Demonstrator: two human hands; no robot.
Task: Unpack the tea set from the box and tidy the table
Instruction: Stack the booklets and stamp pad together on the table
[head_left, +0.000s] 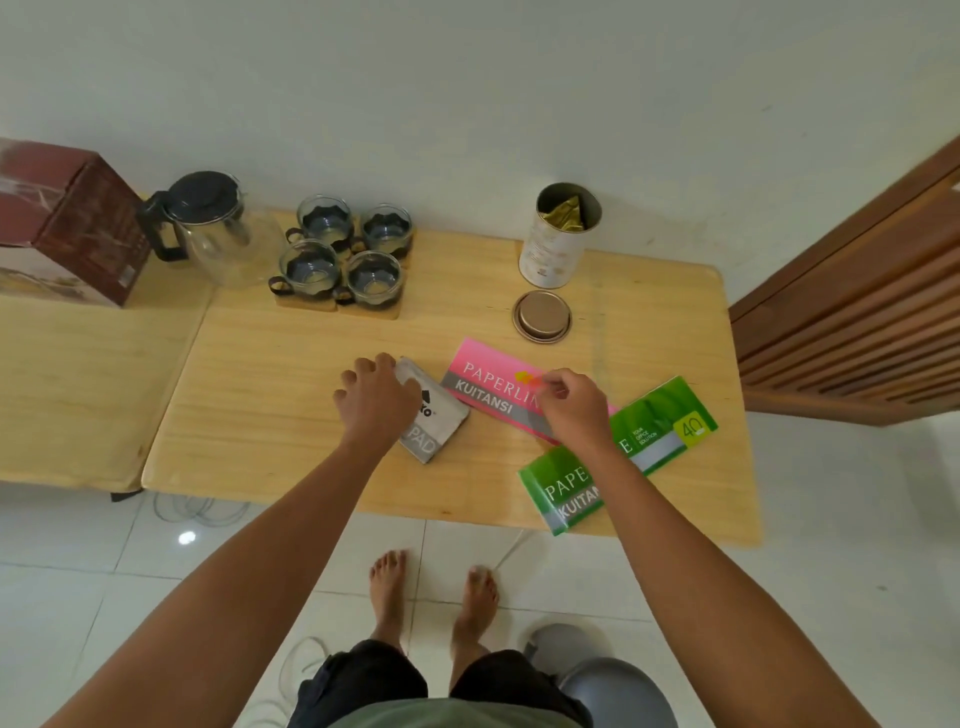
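While left hand (375, 397) lies spread on grey notepad (435, 415), right hand (569, 402) grip pinches glossy pink receipt book (485, 387).

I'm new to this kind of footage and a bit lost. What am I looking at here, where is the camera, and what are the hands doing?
There is no machine: a person wears one wide-angle camera on the head, looking down at their own arms and feet. On the wooden table stand a glass teapot, four glass cups on coasters, an open tin with its lid lying beside it, and a dark red box on the left. The left hand rests on a grey pad. The right hand pinches at a pink receipt book, next to a green receipt book.
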